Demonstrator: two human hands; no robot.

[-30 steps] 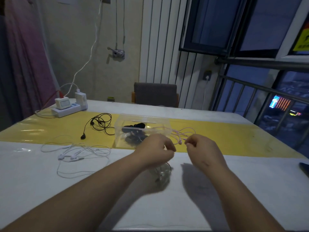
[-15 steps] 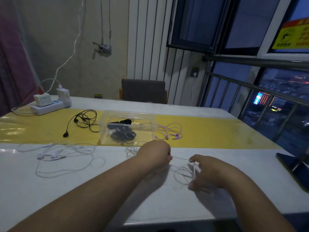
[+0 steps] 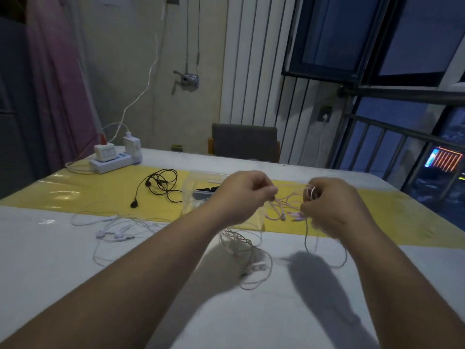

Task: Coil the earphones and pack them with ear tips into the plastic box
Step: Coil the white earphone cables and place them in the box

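Both hands are raised above the counter (image 3: 75,273), a little apart, each curled round the cord of the white earphones (image 3: 255,268). The left hand (image 3: 241,195) pinches the cord between thumb and fingertips. The right hand (image 3: 332,205) grips a small loop of it near its fingertips. From the hands the cord hangs down to a loose tangle on the near white part of the counter, where the earbuds lie. The clear plastic box (image 3: 196,197) sits on the yellow strip just behind the left hand, partly hidden by it, with dark items (image 3: 205,190) inside. Pink earphones (image 3: 284,210) lie on the strip between the hands. Black earphones (image 3: 161,185) lie left of the box, and another white pair (image 3: 118,233) lies nearer on the left. A power strip (image 3: 110,163) stands at the far left corner.
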